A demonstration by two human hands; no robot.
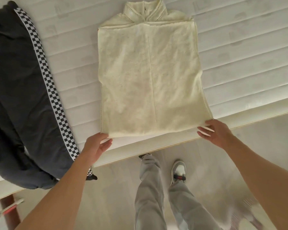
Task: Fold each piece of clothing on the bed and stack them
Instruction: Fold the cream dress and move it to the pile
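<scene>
Right now both hands sit at the near hem of a cream sleeveless top (150, 80) spread flat on the white quilted mattress (239, 55). At the hem's left corner the left hand (96, 146) pinches the fabric — thumb on top, fingers tucked beneath the edge. At the right corner the right hand (213, 131) has its fingers loosely extended, tips touching the hem; whether they actually pinch the cloth I cannot tell. Between the two hands the hem runs almost straight, and the top stretches away from them to its high collar at the far end. Beyond the left hand, apart from the top, lie dark track pants (15, 97) with a black-and-white checkered side stripe (47, 83), draping over the mattress edge. No brand or writing is readable anywhere — the faint marks on the mattress are too blurred.
</scene>
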